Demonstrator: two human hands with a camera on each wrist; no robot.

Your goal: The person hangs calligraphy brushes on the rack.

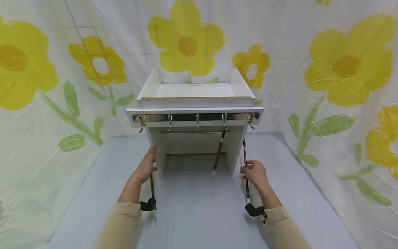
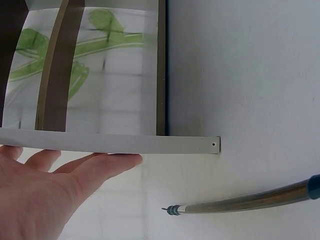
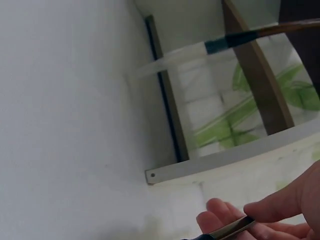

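In the head view my right hand [image 1: 255,174] pinches a calligraphy brush [image 1: 245,152] beside the right side panel of a white shelf unit [image 1: 195,103]. Its looped end points up and its pale tip down. The right wrist view shows the thumb and fingers on the brush handle [image 3: 232,229]. My left hand [image 1: 144,168] rests against the left side panel [image 2: 110,144], fingers fairly straight. A second brush [image 2: 245,203] lies apart from those fingers, its looped end toward the panel. A third brush [image 1: 219,148] hangs tip down from a hook [image 1: 224,119] on the front rail.
Several metal hooks line the rail [image 1: 183,117]. The unit's top has an open tray section [image 1: 196,90]. It stands on a pale table [image 1: 192,207], with a flower-printed curtain [image 1: 130,45] behind and at both sides. Black wrist cameras [image 1: 254,210] sit below the hands.
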